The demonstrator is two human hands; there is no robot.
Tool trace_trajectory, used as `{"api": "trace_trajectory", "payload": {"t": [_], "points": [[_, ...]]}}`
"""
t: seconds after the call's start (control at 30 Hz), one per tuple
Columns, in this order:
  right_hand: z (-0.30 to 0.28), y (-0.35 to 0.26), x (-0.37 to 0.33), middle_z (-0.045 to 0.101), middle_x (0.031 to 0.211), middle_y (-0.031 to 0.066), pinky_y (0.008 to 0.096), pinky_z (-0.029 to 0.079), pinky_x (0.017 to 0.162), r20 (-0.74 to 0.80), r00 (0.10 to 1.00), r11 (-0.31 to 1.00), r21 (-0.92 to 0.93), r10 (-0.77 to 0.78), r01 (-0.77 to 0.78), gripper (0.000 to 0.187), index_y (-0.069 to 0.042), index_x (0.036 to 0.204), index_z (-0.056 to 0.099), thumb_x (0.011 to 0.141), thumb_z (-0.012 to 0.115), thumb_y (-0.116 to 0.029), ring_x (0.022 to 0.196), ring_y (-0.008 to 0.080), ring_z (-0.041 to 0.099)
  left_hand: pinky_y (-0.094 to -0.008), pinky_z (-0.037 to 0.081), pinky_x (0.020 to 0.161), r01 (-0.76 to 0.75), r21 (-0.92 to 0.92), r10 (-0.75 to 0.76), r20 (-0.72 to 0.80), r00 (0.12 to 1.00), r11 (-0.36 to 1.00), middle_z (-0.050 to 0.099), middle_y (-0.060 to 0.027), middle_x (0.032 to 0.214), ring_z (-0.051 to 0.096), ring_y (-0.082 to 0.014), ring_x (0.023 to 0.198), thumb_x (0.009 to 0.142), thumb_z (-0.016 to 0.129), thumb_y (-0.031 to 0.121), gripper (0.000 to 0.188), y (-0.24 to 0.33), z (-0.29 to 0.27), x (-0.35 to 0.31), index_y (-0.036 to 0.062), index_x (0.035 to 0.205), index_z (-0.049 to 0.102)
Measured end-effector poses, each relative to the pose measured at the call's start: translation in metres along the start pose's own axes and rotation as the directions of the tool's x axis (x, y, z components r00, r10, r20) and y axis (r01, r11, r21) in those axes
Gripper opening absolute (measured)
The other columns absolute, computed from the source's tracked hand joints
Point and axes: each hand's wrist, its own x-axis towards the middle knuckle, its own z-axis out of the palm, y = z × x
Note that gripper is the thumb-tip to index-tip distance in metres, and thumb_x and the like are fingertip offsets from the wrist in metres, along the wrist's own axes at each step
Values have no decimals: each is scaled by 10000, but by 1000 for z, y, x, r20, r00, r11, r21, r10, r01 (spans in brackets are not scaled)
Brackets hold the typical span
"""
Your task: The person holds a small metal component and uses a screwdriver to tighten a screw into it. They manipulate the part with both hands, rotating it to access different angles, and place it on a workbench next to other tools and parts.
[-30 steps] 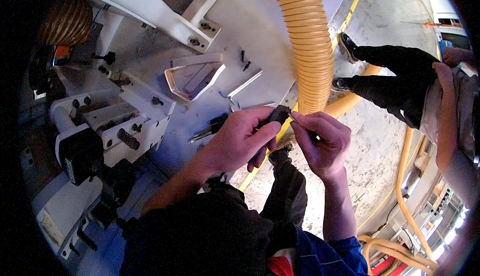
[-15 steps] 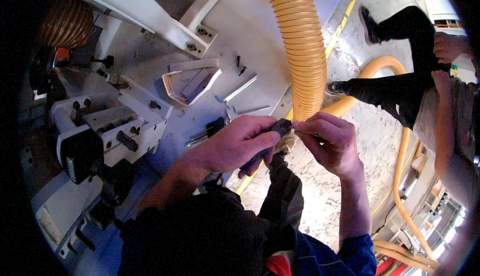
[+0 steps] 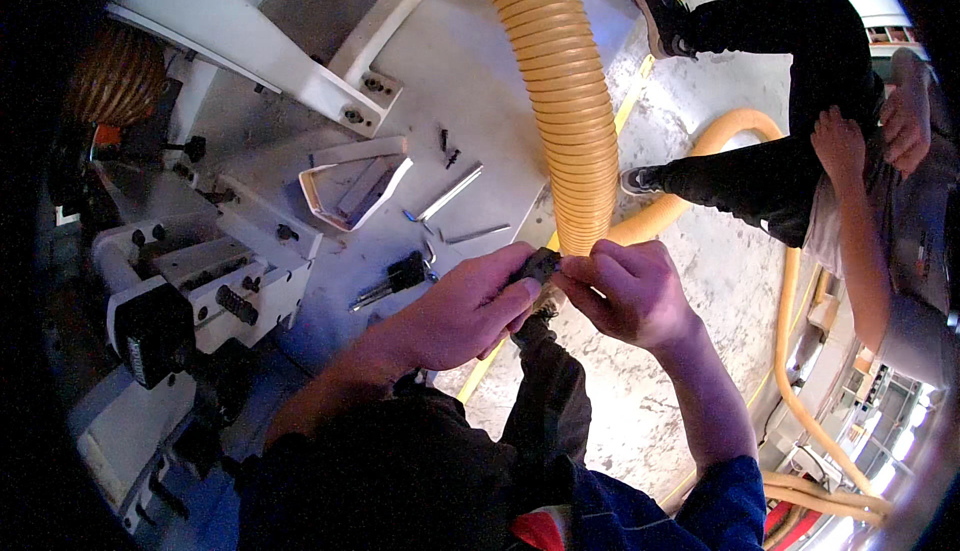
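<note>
Left hand (image 3: 462, 309) grips black block (image 3: 541, 265), seemingly steadying it for right hand (image 3: 632, 293), fingers pinched closed at right, contents hidden.

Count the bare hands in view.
4: the wearer's left hand and right hand, central, at a dark piece; a co-worker's hand and, right of it, their other hand, upper right.

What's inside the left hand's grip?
The left hand grips a dark part; its blocky end shows, close to the right hand. The rest is mostly covered by the left hand, so its full shape can't be seen.
</note>
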Motion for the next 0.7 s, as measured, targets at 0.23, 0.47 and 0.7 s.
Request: {"api": "trace_trajectory", "payload": {"t": [0.23, 0.47, 0.7], "points": [[3, -2, -3, 456, 599, 28, 373, 437, 419, 85, 996, 992, -124, -16, 26, 238, -116, 754, 539, 800, 759, -193, 485, 234, 558, -375, 450, 617, -75, 177, 83, -42, 996, 981, 579, -119, 735, 572, -209, 657, 1041, 494, 236, 241, -2, 7, 2, -2, 1056, 529], [-14, 0, 3, 404, 574, -5, 321, 379, 413, 328, 889, 922, -112, -318, 371, 342, -142, 646, 494, 793, 767, -286, 471, 160, 511, -426, 463, 633, -155, 347, 118, 126, 985, 925, 631, -207, 786, 606, -301, 673, 1022, 532, 230, 260, -12, 10, -5, -28, 1028, 564], [-16, -4, 17, 494, 670, -43, 301, 425, 543, 379, 828, 882, -57, -415, 468, 173, -161, 743, 622, 791, 747, -270, 659, 130, 561, -442, 478, 670, -120, 424, 43, 185, 982, 898, 640, -207, 803, 644, -329, 728, 1006, 539, 230, 264, -15, 7, 4, -30, 1046, 565]]}}
